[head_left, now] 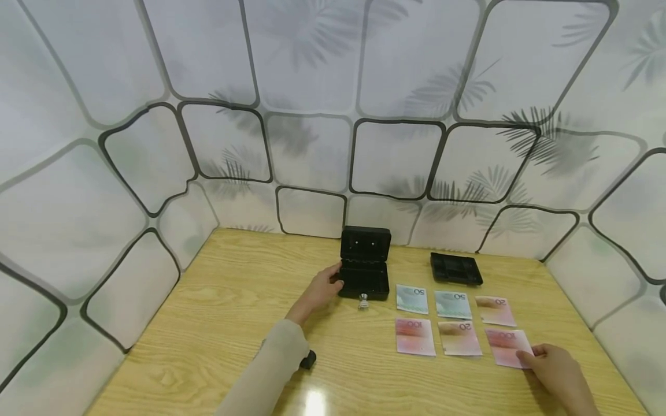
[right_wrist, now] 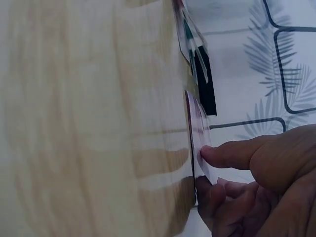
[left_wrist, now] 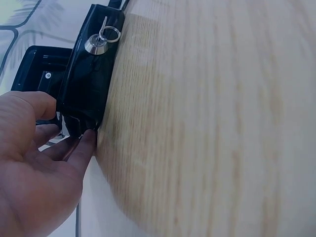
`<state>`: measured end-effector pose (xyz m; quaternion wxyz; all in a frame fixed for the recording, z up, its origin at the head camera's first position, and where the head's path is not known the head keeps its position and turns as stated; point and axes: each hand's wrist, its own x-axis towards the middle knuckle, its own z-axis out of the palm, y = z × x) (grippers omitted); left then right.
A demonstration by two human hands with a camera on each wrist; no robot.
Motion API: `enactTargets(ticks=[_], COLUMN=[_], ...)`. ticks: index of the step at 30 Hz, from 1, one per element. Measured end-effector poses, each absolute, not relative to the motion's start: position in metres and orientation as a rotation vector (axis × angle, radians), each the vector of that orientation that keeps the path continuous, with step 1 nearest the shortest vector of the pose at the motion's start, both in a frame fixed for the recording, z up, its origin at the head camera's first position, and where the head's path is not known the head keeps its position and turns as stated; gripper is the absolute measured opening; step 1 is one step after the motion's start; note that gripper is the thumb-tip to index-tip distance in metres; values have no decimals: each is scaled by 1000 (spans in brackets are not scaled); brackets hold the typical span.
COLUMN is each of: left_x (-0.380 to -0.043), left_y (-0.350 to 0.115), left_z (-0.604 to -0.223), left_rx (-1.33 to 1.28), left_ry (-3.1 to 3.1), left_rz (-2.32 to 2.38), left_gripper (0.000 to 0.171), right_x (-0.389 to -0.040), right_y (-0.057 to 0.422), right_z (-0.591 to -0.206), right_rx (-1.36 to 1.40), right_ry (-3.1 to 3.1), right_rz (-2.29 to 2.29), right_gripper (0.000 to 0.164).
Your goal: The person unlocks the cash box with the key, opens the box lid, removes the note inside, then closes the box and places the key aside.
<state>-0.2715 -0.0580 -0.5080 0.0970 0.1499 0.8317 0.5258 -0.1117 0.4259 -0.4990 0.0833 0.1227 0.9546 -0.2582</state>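
A small black cash box stands with its lid raised, its inside dark. Keys on a ring hang from the silver lock on its front. My left hand grips the box's left wall, thumb at the top edge and fingers along the outer side. On the right, my right hand pinches the near right corner of a pink 100 banknote between thumb and fingers. In the right wrist view the banknote shows nearly edge-on, the thumb on its upper face.
Beside the held note lie a 20 note and another 100 note. Behind them are two green 50 notes and a second 20 note. A black compartment tray sits farther back, near the patterned wall.
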Motion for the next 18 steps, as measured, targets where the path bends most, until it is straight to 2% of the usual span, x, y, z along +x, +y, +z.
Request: enactTargets(ticks=[6,18], left_x=[-273,-273], left_y=[-59,-59], left_z=[-509,-510], left_rx=[452,439], left_ry=[2457,2451], left_rz=[1566,1551], left_gripper=[59,59], right_x=[-106,-107], right_y=[422,412], right_z=[-495,-480], right_rx=[438,497], right_ry=[2834,2871], right_rz=[-683,-665], right_gripper=[64,72])
